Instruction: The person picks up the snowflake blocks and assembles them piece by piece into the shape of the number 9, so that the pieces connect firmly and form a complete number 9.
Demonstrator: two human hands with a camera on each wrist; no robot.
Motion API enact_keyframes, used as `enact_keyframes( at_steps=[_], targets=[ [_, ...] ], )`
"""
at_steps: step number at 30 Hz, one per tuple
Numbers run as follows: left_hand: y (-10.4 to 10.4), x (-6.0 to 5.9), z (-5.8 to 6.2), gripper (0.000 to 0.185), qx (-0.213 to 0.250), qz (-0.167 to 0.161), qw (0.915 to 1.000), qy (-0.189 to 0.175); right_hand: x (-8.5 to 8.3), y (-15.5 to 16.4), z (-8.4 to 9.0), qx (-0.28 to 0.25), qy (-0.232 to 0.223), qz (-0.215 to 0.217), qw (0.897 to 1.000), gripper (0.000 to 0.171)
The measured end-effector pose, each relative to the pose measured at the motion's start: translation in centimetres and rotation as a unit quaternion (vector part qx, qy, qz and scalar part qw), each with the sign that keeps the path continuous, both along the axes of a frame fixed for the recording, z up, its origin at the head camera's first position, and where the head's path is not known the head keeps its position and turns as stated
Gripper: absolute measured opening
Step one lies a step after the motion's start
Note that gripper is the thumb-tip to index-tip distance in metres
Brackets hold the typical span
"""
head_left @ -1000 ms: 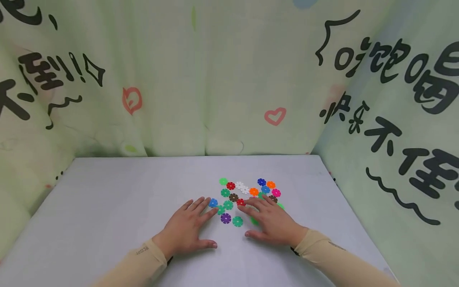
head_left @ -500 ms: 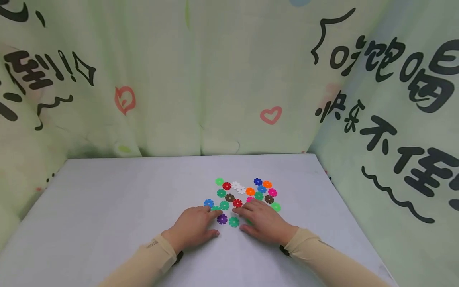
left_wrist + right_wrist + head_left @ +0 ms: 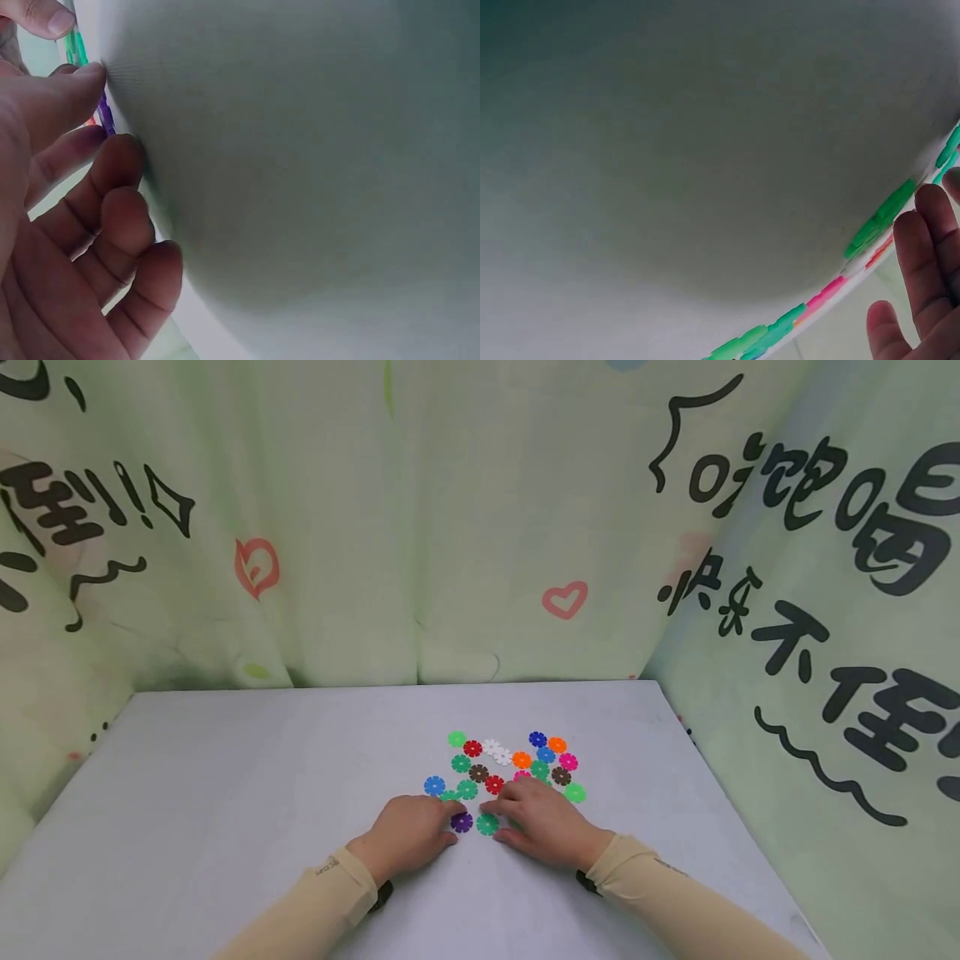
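Two notched plastic snowflake discs lie at the near edge of a loose cluster. My left hand (image 3: 408, 831) has thumb and forefinger at opposite edges of the purple disc (image 3: 462, 822). From the left wrist, that purple disc (image 3: 106, 116) shows edge-on between thumb and forefinger, the other fingers curled. My right hand (image 3: 547, 822) has forefinger and thumb bent about the green disc (image 3: 487, 824) beside it. Its palm side hides part of the cluster. In the right wrist view, another green disc (image 3: 881, 219) lies flat near the right fingers (image 3: 919, 259); the right thumb is out of that view.
More discs spread beyond the hands: a blue disc (image 3: 434, 786) on the left, white discs (image 3: 502, 756) in the middle, a light green disc (image 3: 575, 792) on the right. They lie on a white table (image 3: 247, 777), with a printed curtain (image 3: 345, 527) behind it and at both sides.
Both hands have drawn back toward the near edge of the cluster, and their fingers have bent in around the purple and green discs. The purple disc has shifted slightly nearer.
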State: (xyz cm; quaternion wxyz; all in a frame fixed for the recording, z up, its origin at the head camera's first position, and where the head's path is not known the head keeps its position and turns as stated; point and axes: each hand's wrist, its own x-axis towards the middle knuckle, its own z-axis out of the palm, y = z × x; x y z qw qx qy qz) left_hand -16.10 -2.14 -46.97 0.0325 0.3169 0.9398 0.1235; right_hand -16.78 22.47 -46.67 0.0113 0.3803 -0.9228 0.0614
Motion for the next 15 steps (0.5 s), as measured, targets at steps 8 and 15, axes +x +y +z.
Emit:
enact_keyframes(
  at_steps=[8, 15],
  targets=[
    [0.02, -0.16, -0.22, 0.033, 0.018, 0.001, 0.9997, 0.015, -0.02, -0.48, 0.38, -0.011, -0.02, -0.005, 1.0, 0.034],
    [0.26, -0.19, -0.73, 0.028, 0.029, 0.006, 0.9994, 0.018, -0.23, -0.73, 0.52, -0.036, -0.053, -0.014, 0.998, 0.03]
  ],
)
